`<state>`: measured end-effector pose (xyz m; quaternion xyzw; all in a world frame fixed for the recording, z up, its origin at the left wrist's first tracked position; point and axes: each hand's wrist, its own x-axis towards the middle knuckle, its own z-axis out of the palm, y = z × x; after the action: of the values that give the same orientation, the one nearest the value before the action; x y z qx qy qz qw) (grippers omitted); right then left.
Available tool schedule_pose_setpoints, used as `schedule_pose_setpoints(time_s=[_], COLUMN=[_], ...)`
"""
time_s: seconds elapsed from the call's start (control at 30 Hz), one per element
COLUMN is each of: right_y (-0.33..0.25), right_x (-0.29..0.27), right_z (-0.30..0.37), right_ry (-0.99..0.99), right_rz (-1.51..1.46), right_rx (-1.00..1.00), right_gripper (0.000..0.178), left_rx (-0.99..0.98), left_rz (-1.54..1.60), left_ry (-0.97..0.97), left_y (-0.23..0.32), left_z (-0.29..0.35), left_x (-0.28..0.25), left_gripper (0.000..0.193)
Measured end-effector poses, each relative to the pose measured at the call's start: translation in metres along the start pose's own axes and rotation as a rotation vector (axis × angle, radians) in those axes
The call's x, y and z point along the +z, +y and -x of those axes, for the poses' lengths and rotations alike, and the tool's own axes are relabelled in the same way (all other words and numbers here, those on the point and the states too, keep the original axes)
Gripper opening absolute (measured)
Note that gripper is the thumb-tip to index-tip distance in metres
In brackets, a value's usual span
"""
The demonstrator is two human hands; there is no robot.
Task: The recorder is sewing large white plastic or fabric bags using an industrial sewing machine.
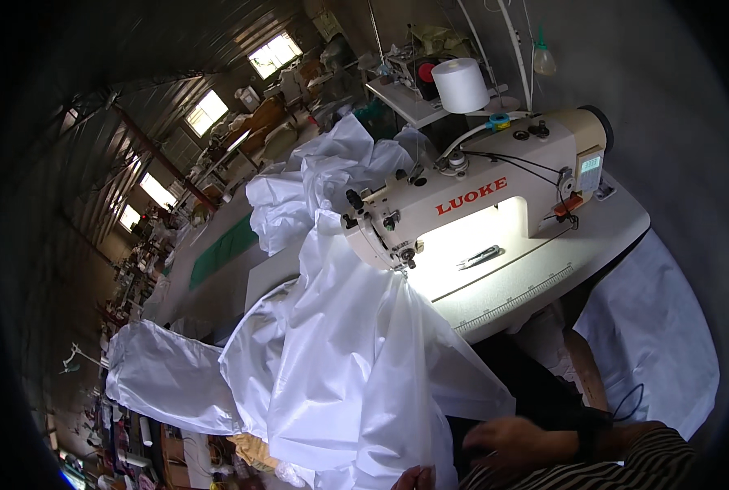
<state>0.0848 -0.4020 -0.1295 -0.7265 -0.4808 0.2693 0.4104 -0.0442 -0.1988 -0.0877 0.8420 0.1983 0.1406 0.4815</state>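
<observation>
A large sheet of white, slightly shiny fabric point(352, 359) hangs over the near edge of the sewing table toward me. Its upper part runs under the needle end of a white sewing machine point(495, 175), and more of it is bunched behind. At the bottom edge, the fingertips of my left hand point(416, 478) are pinched together against the fabric's lower part; the rest of that hand is out of view. My right hand point(511, 443), below a striped sleeve, is held right of the fabric with curled fingers. Whatever lies in them is hidden.
Small thread snips point(480, 256) lie on the lit machine bed. Behind the machine stands a white thread cone point(460, 86). Another white cloth point(650, 327) hangs at the right, under the table's edge. A green strip point(224, 249) crosses the tabletop at left.
</observation>
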Motion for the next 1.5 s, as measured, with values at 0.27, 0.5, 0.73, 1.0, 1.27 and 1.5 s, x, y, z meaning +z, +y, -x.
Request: schedule_pose_setpoints(time_s=[0.27, 0.5, 0.73, 1.0, 1.27, 1.5], right_y=[0.049, -0.029, -0.031, -0.023, -0.045, -0.049], right_x=[-0.001, -0.008, 0.001, 0.002, -0.012, -0.012], right_z=[0.006, 0.02, 0.028, 0.035, 0.02, 0.013], right_ry=[0.388, 0.409, 0.318, 0.32, 0.442, 0.215], right_rz=[0.304, 0.199, 0.167, -0.298, 0.247, 0.483], right_rx=[0.206, -0.05, 0.136, 0.389, -0.223, -0.248], right_gripper=[0.027, 0.016, 0.023, 0.027, 0.02, 0.015], left_rx=[0.206, 0.366, 0.406, 0.398, 0.39, 0.141], left_rz=[-0.127, -0.278, -0.294, -0.244, -0.244, 0.235], left_ry=[-0.125, -0.26, -0.312, -0.221, -0.273, -0.353], left_y=[0.007, 0.025, 0.026, 0.023, 0.021, 0.003], left_z=[-0.004, -0.007, -0.005, -0.006, -0.005, -0.014], left_x=[0.005, 0.019, 0.032, 0.032, 0.031, 0.038], left_gripper=[0.012, 0.01, 0.017, 0.019, 0.017, 0.008])
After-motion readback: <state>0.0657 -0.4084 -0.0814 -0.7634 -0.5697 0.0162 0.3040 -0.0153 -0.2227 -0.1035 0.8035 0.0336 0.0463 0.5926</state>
